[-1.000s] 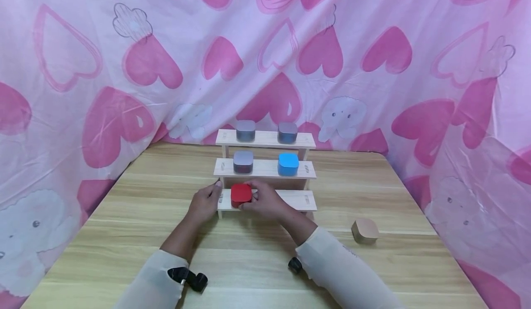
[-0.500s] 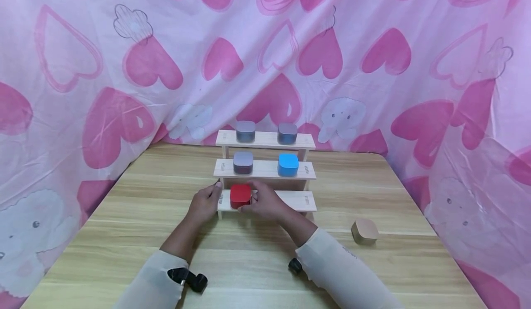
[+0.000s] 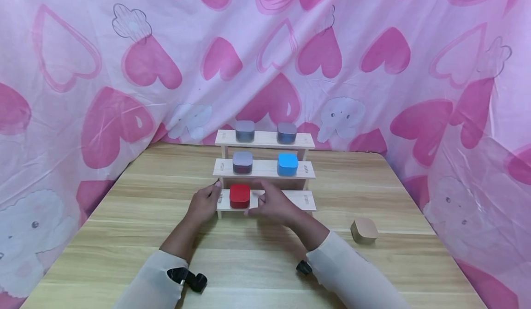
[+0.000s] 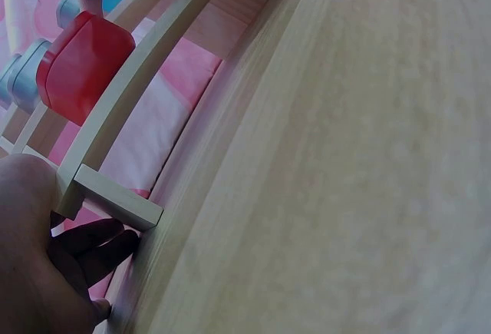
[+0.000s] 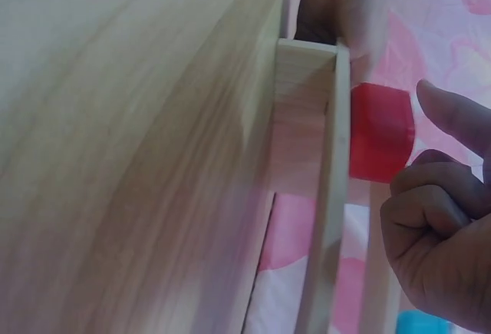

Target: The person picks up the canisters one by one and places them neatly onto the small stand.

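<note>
A red box (image 3: 239, 196) with rounded corners stands on the lowest step, left side, of a three-step wooden display shelf (image 3: 290, 200). My right hand (image 3: 275, 203) is just right of the box, thumb and index finger spread apart and the other fingers curled in, with a gap to the box. At the shelf's left end my left hand (image 3: 204, 203) grips the lowest step; the left wrist view shows dark fingers (image 4: 107, 249) under the board, by its leg. A bright blue box (image 3: 288, 164) and a grey-lilac box (image 3: 242, 162) stand on the middle step.
On the top step stand two grey-blue boxes (image 3: 244, 131). A beige box (image 3: 364, 230) lies on the wooden table (image 3: 124, 235), right of the shelf. Behind the table hangs a pink cloth with hearts (image 3: 269, 32).
My right hand has let go of the red box and drawn back to the right. Before that, the box shifted slightly left. My left hand has stayed on the shelf's end.
</note>
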A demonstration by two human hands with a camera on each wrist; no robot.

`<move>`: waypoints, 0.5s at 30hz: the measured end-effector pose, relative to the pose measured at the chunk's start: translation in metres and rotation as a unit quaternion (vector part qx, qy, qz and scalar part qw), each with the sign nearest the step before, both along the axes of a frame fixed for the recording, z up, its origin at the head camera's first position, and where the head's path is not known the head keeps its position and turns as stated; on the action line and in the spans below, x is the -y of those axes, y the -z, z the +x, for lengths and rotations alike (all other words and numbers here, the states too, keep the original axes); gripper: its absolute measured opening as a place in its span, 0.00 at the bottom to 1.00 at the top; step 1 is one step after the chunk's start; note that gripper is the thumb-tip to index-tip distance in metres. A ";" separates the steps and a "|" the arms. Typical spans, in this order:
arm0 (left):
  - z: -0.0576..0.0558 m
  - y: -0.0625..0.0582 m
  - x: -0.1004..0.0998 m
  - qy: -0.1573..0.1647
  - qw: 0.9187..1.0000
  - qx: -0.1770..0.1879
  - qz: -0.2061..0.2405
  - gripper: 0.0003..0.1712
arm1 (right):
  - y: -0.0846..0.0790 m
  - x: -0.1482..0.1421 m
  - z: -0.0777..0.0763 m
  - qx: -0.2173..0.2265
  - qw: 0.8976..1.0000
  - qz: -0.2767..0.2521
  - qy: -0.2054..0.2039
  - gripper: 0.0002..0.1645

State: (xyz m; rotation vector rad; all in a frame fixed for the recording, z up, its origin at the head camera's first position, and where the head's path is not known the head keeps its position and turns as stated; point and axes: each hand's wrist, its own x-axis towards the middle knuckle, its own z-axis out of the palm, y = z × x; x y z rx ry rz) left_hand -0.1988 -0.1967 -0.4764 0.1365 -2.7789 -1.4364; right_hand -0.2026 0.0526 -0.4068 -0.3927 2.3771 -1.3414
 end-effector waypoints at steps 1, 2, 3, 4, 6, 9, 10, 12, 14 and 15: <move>0.000 0.000 0.000 0.000 1.000 0.001 0.000 0.43 | -0.002 -0.001 0.002 0.007 1.000 -0.001 0.002 0.55; 0.000 0.000 0.000 0.000 1.000 0.003 0.001 0.43 | -0.004 -0.003 0.004 0.013 1.000 -0.002 0.003 0.55; 0.000 0.000 0.000 0.001 1.000 0.004 0.001 0.44 | -0.006 -0.004 0.006 0.018 1.000 -0.002 0.004 0.56; 0.000 0.000 0.000 0.000 1.000 0.006 0.001 0.44 | -0.008 -0.006 0.009 0.024 1.000 -0.003 0.003 0.57; 0.000 0.000 0.000 0.000 1.000 0.007 0.000 0.44 | -0.013 -0.010 0.014 0.033 0.999 -0.004 0.001 0.58; -0.001 0.000 -0.001 0.000 1.000 0.003 -0.004 0.44 | -0.019 -0.017 0.021 0.038 0.999 -0.005 -0.008 0.61; -0.001 0.000 -0.001 0.000 1.000 0.002 -0.004 0.44 | -0.021 -0.019 0.023 0.037 0.999 -0.005 -0.010 0.61; -0.001 0.001 -0.001 0.000 1.000 -0.001 -0.003 0.43 | -0.024 -0.024 0.027 0.030 0.999 -0.003 -0.015 0.62; -0.001 0.001 0.000 -0.001 1.000 -0.001 0.000 0.43 | -0.028 -0.030 0.031 0.022 1.000 -0.001 -0.016 0.63; -0.001 0.002 0.000 -0.002 1.000 -0.003 0.000 0.43 | -0.030 -0.033 0.032 0.020 1.000 -0.003 -0.015 0.63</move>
